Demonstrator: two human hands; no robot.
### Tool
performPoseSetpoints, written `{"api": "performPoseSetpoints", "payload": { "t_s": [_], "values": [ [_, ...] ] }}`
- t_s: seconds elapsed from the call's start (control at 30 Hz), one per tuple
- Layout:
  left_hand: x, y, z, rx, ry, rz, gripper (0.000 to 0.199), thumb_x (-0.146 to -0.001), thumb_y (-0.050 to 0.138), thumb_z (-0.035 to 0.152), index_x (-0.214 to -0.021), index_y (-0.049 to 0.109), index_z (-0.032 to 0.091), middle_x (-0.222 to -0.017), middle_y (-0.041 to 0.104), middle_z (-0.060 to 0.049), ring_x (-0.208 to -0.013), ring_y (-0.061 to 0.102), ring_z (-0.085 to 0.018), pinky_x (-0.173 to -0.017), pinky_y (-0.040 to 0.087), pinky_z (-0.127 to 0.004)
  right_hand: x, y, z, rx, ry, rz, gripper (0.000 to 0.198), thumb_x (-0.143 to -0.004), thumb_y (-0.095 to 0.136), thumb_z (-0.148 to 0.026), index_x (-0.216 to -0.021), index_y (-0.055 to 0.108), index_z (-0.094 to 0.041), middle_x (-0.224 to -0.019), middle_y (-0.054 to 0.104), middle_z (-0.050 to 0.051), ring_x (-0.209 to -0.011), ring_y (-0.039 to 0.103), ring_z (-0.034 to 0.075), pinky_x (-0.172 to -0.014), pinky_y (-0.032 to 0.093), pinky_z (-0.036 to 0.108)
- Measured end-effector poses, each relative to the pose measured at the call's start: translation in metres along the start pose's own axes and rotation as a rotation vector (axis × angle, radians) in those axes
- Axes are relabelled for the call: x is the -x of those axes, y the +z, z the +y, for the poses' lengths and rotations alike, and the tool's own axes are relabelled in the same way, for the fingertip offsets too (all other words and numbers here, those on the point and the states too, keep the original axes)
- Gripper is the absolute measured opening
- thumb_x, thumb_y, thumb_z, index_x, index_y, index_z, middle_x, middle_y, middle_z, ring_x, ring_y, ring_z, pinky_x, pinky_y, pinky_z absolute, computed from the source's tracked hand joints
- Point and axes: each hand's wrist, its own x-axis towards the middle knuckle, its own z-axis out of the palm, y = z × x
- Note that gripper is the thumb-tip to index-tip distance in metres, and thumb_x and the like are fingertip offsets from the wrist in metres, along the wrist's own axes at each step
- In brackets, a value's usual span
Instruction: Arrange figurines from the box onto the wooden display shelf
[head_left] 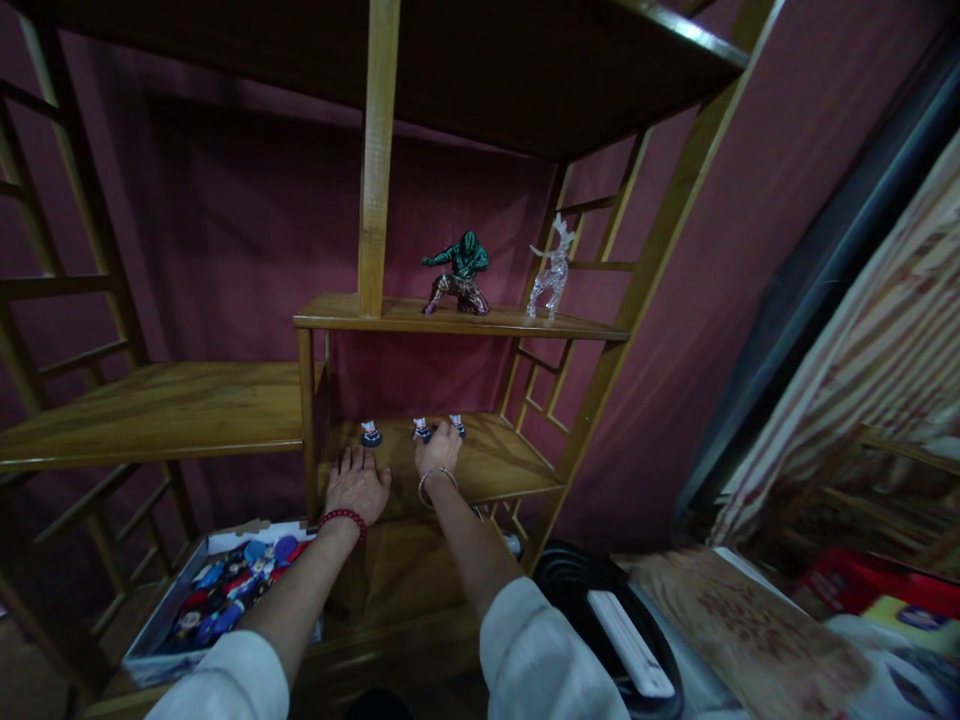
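Note:
Three small white-and-dark figurines on round dark bases stand along the lower shelf: a left figurine (370, 434), a middle figurine (421, 430) and a right figurine (457, 424). My left hand (357, 486), with a red bead bracelet at the wrist, lies palm down on the shelf (495, 470), fingers stretched out just in front of the left figurine. At the middle figurine is my right hand (439, 450), its fingers bent close around that figurine's side. The right figurine is partly covered by those fingers. A pale bangle circles the right wrist.
Above stand a green-and-bronze crouching figure (459, 272) and a clear deer figurine (553, 270). An open box (161, 640) of colourful small items sits lower left. A wooden upright (379, 160) divides the shelving. A white bar-shaped object (630, 642) lies on something round and black lower right.

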Motion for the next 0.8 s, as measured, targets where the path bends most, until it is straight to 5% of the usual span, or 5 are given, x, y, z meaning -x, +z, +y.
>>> {"api": "performPoseSetpoints", "payload": {
  "t_s": [0.47,0.8],
  "values": [
    [-0.002,0.004,-0.001,-0.008,0.008,0.038,0.055,-0.081,0.026,0.04,-0.122,0.043,0.008,-0.132,0.04,-0.012,-0.124,0.028,-0.026,-0.101,0.019,-0.041,-0.012,0.008,-0.001,0.15,0.024,-0.229,0.043,-0.069,0.058,-0.033,-0.105,0.051,-0.011,-0.106,0.055,0.015,-0.103,0.042,0.027,-0.084,0.027,0.032],
    [-0.002,0.002,-0.001,-0.001,0.005,0.026,0.055,-0.081,0.026,0.039,-0.123,0.042,0.007,-0.132,0.039,-0.013,-0.125,0.027,-0.026,-0.101,0.017,-0.042,-0.019,0.019,0.005,0.176,-0.095,-0.218,0.028,-0.072,0.055,-0.03,-0.094,0.06,-0.013,-0.1,0.059,0.014,-0.098,0.047,0.024,-0.079,0.029,0.031]
  ]
}}
